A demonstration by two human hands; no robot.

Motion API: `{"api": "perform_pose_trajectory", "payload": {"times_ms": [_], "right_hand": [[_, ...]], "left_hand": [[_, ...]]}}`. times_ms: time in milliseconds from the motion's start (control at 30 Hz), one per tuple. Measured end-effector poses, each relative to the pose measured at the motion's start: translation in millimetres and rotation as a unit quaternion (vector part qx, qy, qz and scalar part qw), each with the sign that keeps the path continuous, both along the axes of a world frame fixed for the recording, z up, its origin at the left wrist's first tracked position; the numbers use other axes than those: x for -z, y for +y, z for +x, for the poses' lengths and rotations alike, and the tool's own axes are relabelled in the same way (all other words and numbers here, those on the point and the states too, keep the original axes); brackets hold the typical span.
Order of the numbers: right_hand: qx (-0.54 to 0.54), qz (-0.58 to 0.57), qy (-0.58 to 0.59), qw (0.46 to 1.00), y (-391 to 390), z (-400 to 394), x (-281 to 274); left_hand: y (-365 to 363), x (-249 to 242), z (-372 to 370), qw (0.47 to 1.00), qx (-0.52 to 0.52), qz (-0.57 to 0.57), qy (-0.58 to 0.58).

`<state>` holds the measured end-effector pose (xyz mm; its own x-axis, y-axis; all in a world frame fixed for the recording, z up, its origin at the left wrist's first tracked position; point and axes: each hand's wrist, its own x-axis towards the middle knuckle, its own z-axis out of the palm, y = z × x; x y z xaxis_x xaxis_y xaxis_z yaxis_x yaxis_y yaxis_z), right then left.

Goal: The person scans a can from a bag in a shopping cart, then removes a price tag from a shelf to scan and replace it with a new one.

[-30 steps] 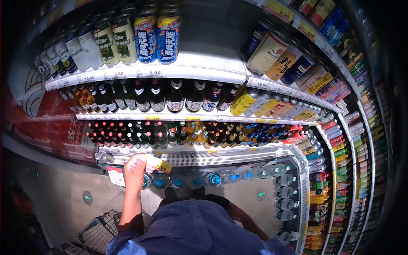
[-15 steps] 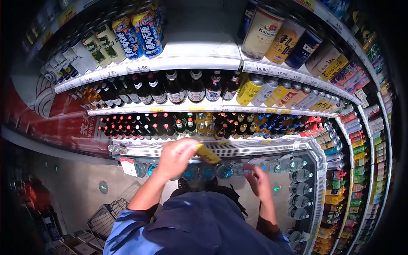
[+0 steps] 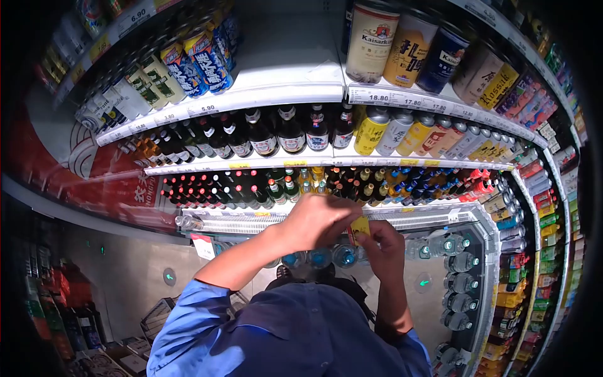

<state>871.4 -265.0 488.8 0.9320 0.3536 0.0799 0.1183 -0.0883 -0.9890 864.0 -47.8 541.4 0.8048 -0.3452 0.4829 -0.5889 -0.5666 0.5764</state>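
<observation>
Both hands [image 3: 352, 235] met, fingers pinching yellow tag [image 3: 360, 227] above water bottles [image 3: 326, 256].

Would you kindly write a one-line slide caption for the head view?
Left hand and right hand pinch a yellow price tag before beer-stocked supermarket shelves.

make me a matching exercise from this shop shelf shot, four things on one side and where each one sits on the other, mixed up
Things:
1. yellow price tag
2. blue-capped water bottles
3. Kaisarking can
4. shopping basket

Places:
A. on the floor at lower left
B. on the top shelf, right of the gap
C. pinched between the left hand and right hand
D. lying in a row below the white grille

Pairs: 1-C, 2-D, 3-B, 4-A
</observation>
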Motion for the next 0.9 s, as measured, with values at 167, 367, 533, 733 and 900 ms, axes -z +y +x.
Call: {"api": "perform_pose_trajectory", "payload": {"times_ms": [167,367,533,733,900], "right_hand": [[0.089,0.031,-0.027,0.995,-22,6,13],[0.130,0.082,0.016,0.988,-55,-4,28],[0.118,0.079,0.013,0.990,-64,-14,41],[0.132,0.100,0.021,0.986,-69,-19,46],[0.131,0.101,0.036,0.986,-63,-20,48]], "left_hand": [[5,-23,40,0.999,-0.025,0.034,0.006],[98,-66,192,0.937,-0.346,0.031,-0.035],[123,-69,262,0.894,-0.382,0.211,0.100],[141,-71,279,0.906,-0.299,0.185,0.236],[143,-73,261,0.936,-0.292,0.100,0.170]]}}
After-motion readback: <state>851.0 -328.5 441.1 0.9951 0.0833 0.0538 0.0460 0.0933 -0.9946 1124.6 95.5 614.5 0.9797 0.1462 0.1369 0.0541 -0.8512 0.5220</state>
